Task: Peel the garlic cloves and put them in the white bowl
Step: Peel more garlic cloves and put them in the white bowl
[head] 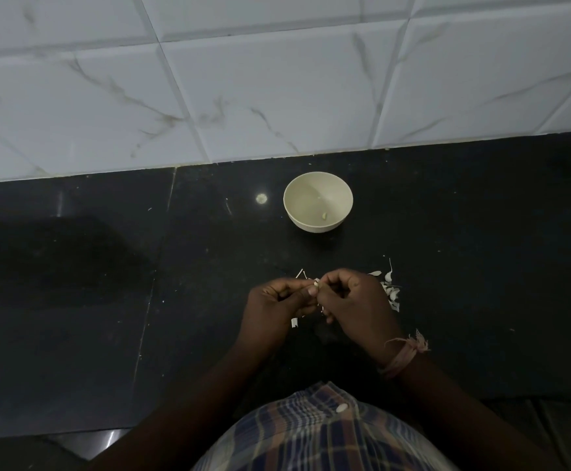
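A small white bowl (297,209) stands on the black counter, a hand's length beyond my hands. One small pale piece (325,216) lies inside it near the right wall. My left hand (277,305) and my right hand (352,300) meet over the counter, fingertips together. Between them both hands pinch a small garlic clove (316,284), only a white tip of which shows. Loose garlic skins (391,290) lie scattered just right of my right hand, with a few more scraps (294,322) under my left hand.
The black stone counter (481,266) runs left to right, with a seam (148,300) on the left. A white marbled tile wall (277,79) rises right behind the bowl. The counter's front edge (39,435) lies near my body.
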Action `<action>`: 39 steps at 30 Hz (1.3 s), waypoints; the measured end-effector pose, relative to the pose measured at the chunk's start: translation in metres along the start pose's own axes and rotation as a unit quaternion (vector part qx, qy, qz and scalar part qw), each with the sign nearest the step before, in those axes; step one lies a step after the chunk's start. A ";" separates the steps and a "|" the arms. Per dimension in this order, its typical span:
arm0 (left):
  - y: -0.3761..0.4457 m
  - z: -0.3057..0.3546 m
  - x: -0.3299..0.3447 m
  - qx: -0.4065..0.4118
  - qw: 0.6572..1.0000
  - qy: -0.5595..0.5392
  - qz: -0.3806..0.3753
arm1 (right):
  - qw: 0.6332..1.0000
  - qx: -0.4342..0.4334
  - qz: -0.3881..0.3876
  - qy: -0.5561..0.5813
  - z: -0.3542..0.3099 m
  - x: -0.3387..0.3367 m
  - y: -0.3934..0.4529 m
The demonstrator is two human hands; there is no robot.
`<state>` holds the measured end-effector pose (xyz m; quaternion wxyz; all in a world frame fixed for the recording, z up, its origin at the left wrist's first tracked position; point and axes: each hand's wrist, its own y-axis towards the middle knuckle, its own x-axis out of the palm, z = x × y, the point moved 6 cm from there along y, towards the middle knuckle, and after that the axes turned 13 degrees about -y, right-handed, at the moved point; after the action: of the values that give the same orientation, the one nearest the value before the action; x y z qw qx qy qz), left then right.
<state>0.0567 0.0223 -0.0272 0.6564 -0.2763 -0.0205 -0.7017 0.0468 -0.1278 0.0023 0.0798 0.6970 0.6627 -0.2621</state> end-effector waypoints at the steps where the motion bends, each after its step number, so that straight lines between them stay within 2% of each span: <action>1: 0.000 0.000 0.000 -0.004 1.000 -0.006 -0.002 | 1.000 0.002 -0.002 -0.005 0.000 0.000 0.001; 7: 0.000 0.001 0.005 -0.024 0.999 -0.021 -0.027 | 1.000 0.011 0.000 -0.002 -0.001 -0.003 0.002; 13: 0.001 -0.007 0.006 -0.083 0.991 -0.100 -0.028 | 0.999 0.027 -0.022 -0.014 -0.001 0.001 0.002; 25: 0.000 -0.019 0.003 -0.141 0.984 -0.109 -0.012 | 0.994 0.077 -0.049 0.057 0.008 0.011 -0.002; 32: -0.005 -0.020 0.008 -0.183 0.966 -0.185 -0.006 | 0.986 0.110 -0.053 0.116 0.019 0.016 0.000; 39: -0.004 -0.023 0.008 -0.201 0.951 -0.234 0.012 | 0.988 0.100 0.004 0.114 0.019 0.010 0.003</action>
<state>0.0447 0.0071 -0.0421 0.5727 -0.5591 -0.0288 -0.5988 0.0447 -0.1283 -0.0191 -0.0655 0.7295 0.6350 -0.2454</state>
